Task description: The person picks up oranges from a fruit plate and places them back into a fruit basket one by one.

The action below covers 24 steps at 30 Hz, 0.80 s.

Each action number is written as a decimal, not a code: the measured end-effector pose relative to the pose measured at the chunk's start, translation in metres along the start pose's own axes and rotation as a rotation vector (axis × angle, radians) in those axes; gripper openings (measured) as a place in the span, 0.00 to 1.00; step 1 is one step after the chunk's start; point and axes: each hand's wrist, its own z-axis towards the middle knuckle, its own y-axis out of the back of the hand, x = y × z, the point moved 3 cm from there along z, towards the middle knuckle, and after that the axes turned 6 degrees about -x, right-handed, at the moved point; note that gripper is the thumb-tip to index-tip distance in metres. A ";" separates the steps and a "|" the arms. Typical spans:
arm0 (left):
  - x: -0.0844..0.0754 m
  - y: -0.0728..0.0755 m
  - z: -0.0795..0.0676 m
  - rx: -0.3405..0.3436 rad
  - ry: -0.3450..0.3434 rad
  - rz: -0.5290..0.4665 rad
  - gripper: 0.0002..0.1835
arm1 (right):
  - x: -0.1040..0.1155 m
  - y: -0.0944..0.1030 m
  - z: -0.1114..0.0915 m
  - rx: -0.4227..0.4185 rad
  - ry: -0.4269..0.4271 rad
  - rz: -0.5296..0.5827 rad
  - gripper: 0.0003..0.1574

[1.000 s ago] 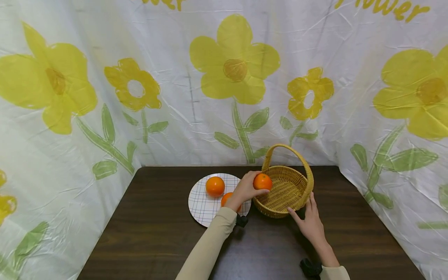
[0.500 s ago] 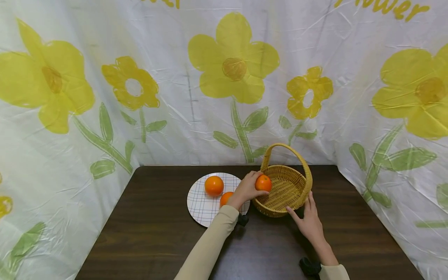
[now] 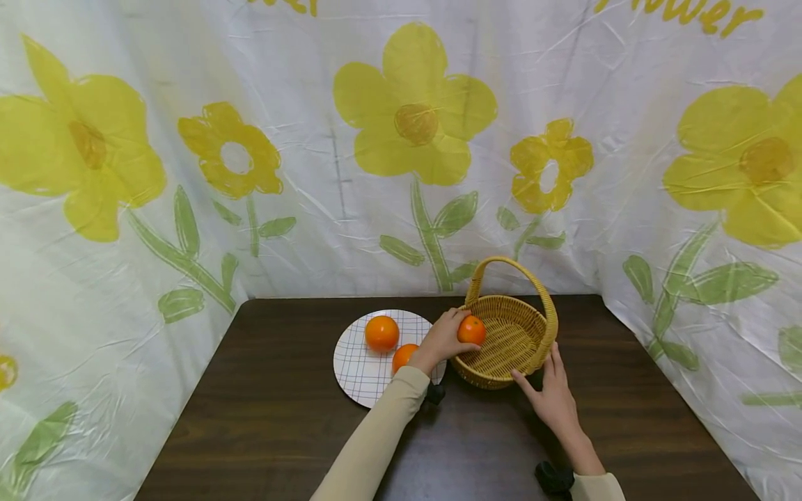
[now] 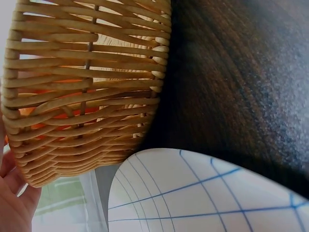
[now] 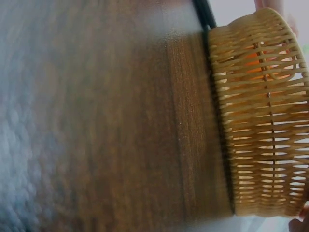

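My left hand (image 3: 441,341) holds an orange (image 3: 472,330) just inside the left rim of a wicker basket (image 3: 504,362) with a tall arched handle. Through the weave, patches of that orange (image 4: 65,116) show in the left wrist view, with fingers (image 4: 14,203) at the rim. At the basket's front right, my right hand (image 3: 554,403) touches the wall with spread, mostly straight fingers and thumb. Two other oranges lie on a round, grid-patterned plate (image 3: 354,372): one orange (image 3: 381,334) in full view, the other orange (image 3: 404,357) partly behind my left wrist.
Plate and basket stand side by side towards the back of a dark wooden table (image 3: 269,417). A white curtain (image 3: 313,229) with yellow flowers hangs behind the table and along its sides. The basket's handle (image 3: 515,263) arches above its opening.
The orange in my left hand has come slightly lower and further into the basket. My right hand stays against the basket. The head view has shifted a little.
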 end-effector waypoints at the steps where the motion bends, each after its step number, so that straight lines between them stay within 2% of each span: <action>1: 0.000 -0.001 0.000 0.003 0.002 0.000 0.43 | 0.000 0.000 0.000 0.000 0.000 0.000 0.58; 12: 0.001 -0.005 0.003 0.039 0.001 -0.004 0.42 | 0.000 0.000 0.000 0.012 -0.013 -0.008 0.57; 24: 0.000 -0.003 0.001 0.020 -0.005 -0.028 0.38 | 0.001 0.000 0.000 0.016 -0.014 -0.019 0.58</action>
